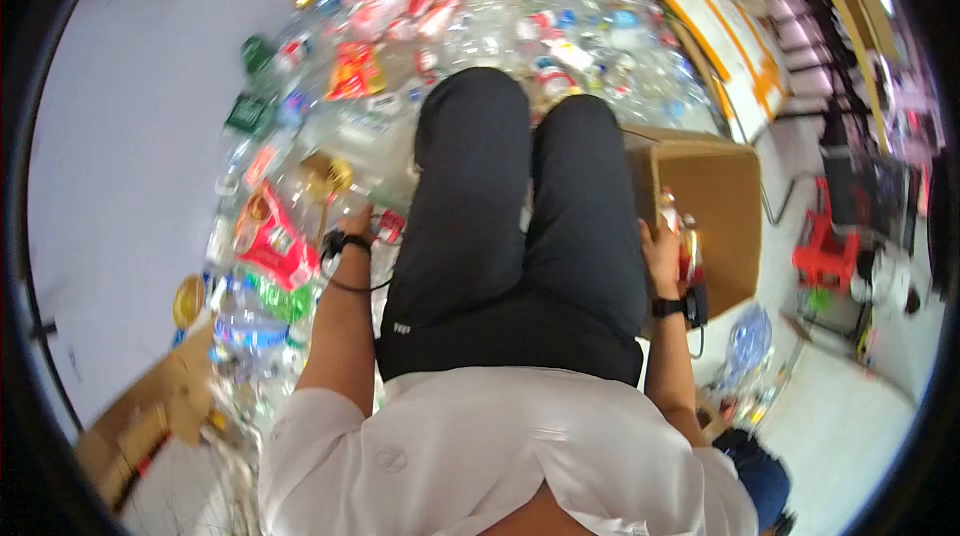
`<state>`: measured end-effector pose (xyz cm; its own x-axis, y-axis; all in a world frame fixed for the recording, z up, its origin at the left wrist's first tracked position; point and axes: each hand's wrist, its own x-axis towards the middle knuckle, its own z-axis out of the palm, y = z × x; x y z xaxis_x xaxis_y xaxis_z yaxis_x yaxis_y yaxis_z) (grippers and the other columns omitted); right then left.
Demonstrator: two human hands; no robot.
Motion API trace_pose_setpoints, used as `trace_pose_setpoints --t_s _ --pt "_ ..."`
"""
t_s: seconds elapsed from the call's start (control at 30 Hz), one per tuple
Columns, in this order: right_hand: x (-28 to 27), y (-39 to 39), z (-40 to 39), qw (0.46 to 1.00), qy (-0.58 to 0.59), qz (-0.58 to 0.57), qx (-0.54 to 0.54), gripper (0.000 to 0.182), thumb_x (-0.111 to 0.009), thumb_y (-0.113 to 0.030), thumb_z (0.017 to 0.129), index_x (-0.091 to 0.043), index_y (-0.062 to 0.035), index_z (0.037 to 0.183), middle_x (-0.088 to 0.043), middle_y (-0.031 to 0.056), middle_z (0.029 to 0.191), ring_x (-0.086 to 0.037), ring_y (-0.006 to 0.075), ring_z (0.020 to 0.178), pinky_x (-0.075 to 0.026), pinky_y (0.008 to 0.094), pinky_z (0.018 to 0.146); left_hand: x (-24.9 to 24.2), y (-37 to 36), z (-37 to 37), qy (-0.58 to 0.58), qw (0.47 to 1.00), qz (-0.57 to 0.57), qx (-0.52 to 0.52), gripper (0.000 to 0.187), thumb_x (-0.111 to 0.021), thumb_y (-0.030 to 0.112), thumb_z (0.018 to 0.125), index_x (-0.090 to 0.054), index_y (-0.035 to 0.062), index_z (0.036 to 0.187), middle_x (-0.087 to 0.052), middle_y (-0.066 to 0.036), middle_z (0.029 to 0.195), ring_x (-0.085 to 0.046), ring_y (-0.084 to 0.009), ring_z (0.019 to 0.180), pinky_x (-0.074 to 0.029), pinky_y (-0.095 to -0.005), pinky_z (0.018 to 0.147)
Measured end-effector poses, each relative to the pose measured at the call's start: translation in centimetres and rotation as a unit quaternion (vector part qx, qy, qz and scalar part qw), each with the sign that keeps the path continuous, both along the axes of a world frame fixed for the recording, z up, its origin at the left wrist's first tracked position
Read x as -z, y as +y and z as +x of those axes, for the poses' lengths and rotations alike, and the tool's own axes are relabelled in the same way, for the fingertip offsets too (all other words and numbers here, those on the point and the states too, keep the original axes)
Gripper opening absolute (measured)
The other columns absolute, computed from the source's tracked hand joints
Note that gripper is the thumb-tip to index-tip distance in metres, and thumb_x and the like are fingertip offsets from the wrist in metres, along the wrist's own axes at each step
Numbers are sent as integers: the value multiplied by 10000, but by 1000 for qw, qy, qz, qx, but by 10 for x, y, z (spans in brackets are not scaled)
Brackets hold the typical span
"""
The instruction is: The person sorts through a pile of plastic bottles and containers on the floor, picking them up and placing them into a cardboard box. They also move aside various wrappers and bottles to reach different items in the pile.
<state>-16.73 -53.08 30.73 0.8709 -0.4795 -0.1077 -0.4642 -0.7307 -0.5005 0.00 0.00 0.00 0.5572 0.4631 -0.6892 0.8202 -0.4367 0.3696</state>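
My left hand [354, 223] is down among the heaped bottles beside my left leg, its fingers curled at a clear plastic bottle [350, 200]; blur hides part of the grip. A red and white packet [272, 238] lies just left of that wrist. At the opening of a cardboard box [730, 226], beside my right leg, my right hand [661, 258] is closed around a plastic bottle [668, 204] with a pale, reddish label. Another bottle with dark red contents [691, 254] stands right against these fingers, inside the box.
A wide heap of clear plastic bottles [480, 26] spreads ahead and to the left, against a pale wall [140, 136]. A white and orange carton [730, 51] leans at the right. Farther right is a red stool [826, 248]. Cardboard [150, 401] lies at lower left.
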Motion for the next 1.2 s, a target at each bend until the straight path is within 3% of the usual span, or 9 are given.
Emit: trace_pose_setpoints --t_s 0.07,0.17,0.4,0.43,0.53,0.7,0.83,0.9,1.2 --pt "-24 29 6 987 72 -132 58 374 -611 -318 828 -572 28 966 -600 262 781 -597 408 738 -466 450 631 46 19 -3 -49 981 -163 -94 514 -715 223 703 -517 -48 1093 -625 -140 947 -608 -229 802 -494 -367 685" --pt "-9 13 6 993 30 -98 55 353 -616 -305 825 -570 21 953 -593 266 775 -589 418 744 -464 459 633 -38 -16 6 -164 930 -240 -225 518 -739 86 646 -475 -85 1057 -604 -144 917 -611 -243 692 -503 -363 555" --pt "-22 14 7 993 55 -90 61 358 -621 -292 820 -561 15 994 -601 267 827 -588 425 798 -476 468 678 -11 3 0 -131 968 -139 -161 575 -710 173 660 -454 -88 1103 -570 -165 1031 -575 -213 887 -469 -317 771" --pt "-22 14 7 991 69 -95 63 362 -619 -298 820 -564 15 995 -601 272 851 -586 428 816 -474 468 686 -18 10 4 -147 927 -300 -172 559 -721 131 671 -450 -64 1119 -538 -147 1094 -538 -202 956 -452 -325 808" --pt "-23 16 5 994 29 -86 62 374 -585 -306 831 -538 -5 1049 -599 283 805 -591 432 779 -475 486 681 -29 16 21 -346 923 -137 -96 315 -736 190 708 -559 37 919 -565 -35 769 -524 -155 636 -459 -294 563" --pt "-30 16 7 995 48 -21 81 319 -594 -265 818 -535 7 972 -595 282 804 -585 434 788 -472 480 691 -235 -37 77 -434 900 -19 40 550 -712 205 770 -426 -40 1170 -504 -101 1024 -490 -221 899 -420 -336 821" --pt "-24 10 4 997 9 5 74 362 -610 -270 810 -536 11 1026 -599 271 857 -587 415 822 -467 470 728 -339 -100 105 -560 825 -60 41 567 -667 217 809 -388 -32 1236 -454 -123 1143 -448 -220 1023 -355 -339 909" --pt "-25 12 0 996 -10 42 74 388 -620 -271 805 -535 12 1056 -601 261 887 -589 403 839 -467 456 747 -400 -152 92 -593 766 -233 82 616 -632 141 836 -295 -1 1331 -451 -111 1212 -445 -194 1089 -342 -318 953" --pt "-151 35 -5 945 -322 48 32 702 -747 -234 711 -386 -12 1270 -439 171 1248 -413 329 1173 -335 376 985 -476 -328 0 -369 648 -555 369 733 -636 -62 743 -234 35 1348 -365 -136 1315 -389 -232 1222 -318 -370 1031"
